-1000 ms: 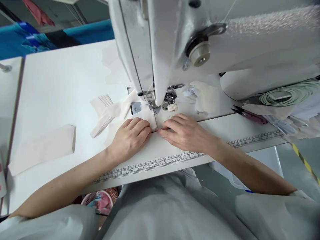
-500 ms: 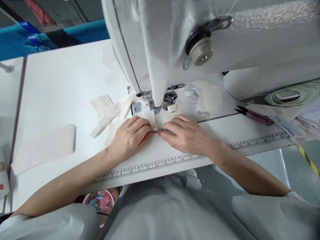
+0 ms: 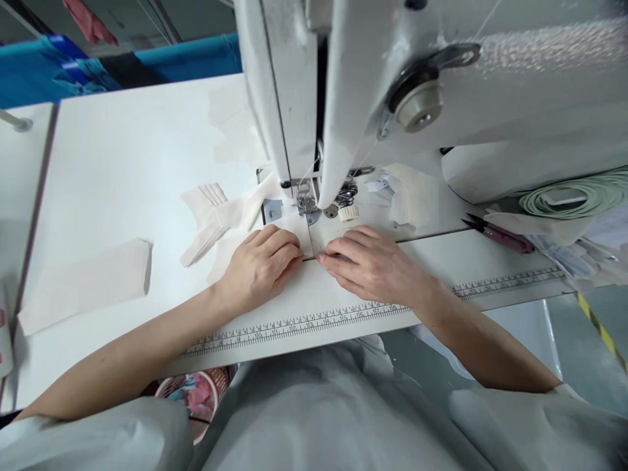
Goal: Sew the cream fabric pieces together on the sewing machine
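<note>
My left hand point(image 3: 265, 265) is closed at the near edge of a white cloth piece point(image 3: 294, 226), its thumb and fingertips pressed together on it. That cloth runs up to the presser foot point(image 3: 307, 204) of a sewing machine point(image 3: 299, 85). Just right of the cloth's side edge, my right hand point(image 3: 369, 263) rests with curled fingers drawn together. Whatever lies beneath those fingers is hidden. Beyond my left hand are folded white cloth strips point(image 3: 209, 226), partly overlapping. A small ribbed white knob point(image 3: 348, 213) sits behind my right hand.
A larger white cloth piece point(image 3: 88, 284) lies at the left of the table. On the right are thread snips point(image 3: 500, 234), a coil of pale green cord point(image 3: 574, 193) and cloth scraps point(image 3: 564, 255). A ruler tape point(image 3: 294, 330) follows the front edge above a scrap basket point(image 3: 216, 386).
The view has shifted slightly, so the machine appears farther right. My fingertips are a little farther apart, the right hand having moved slightly rightward. Both hands remain close before the presser foot.
</note>
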A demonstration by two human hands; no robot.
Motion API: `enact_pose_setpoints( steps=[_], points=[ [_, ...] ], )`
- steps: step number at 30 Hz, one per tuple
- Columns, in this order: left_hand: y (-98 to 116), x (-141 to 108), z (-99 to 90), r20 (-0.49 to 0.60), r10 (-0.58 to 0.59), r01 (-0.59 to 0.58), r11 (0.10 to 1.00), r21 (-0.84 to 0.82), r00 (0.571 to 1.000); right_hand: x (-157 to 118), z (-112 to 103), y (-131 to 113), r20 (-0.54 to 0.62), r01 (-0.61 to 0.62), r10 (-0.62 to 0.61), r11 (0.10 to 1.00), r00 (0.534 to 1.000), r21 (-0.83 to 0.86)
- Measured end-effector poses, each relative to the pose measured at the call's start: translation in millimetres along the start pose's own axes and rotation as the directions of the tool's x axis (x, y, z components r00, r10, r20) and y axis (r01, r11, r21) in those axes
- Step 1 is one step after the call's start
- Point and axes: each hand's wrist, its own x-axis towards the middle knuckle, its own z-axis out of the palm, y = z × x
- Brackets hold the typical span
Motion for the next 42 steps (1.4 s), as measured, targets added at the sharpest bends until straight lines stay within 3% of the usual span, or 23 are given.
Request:
enact_pose_setpoints(
  steps=[18,25,32,42],
  points=[
    [-3.5,0.9,3.0,-0.077,-0.008,0.002,0.996,-0.086,0.997,7.4,0.3,-6.2,0.016,-0.024,0.025,0.998,1.0,-0.063],
    [-1.9,-0.7,3.4,-0.065,0.05,-0.051,0.999,-0.008,0.997,7.3,1.1,-6.7,-0.001,-0.027,0.027,0.998,1.0,-0.064],
    [-0.7,-2.1,2.7,-0.105,0.127,-0.106,0.977,0.185,0.986,5.9,0.7,-6.5,0.003,-0.021,0.021,0.999,1.0,-0.044],
    [1.2,-0.3,3.6,-0.109,0.198,-0.165,0.952,0.256,0.974,5.4,0.9,-6.3,0.011,-0.025,0.025,0.999,1.0,-0.035]
  ],
)
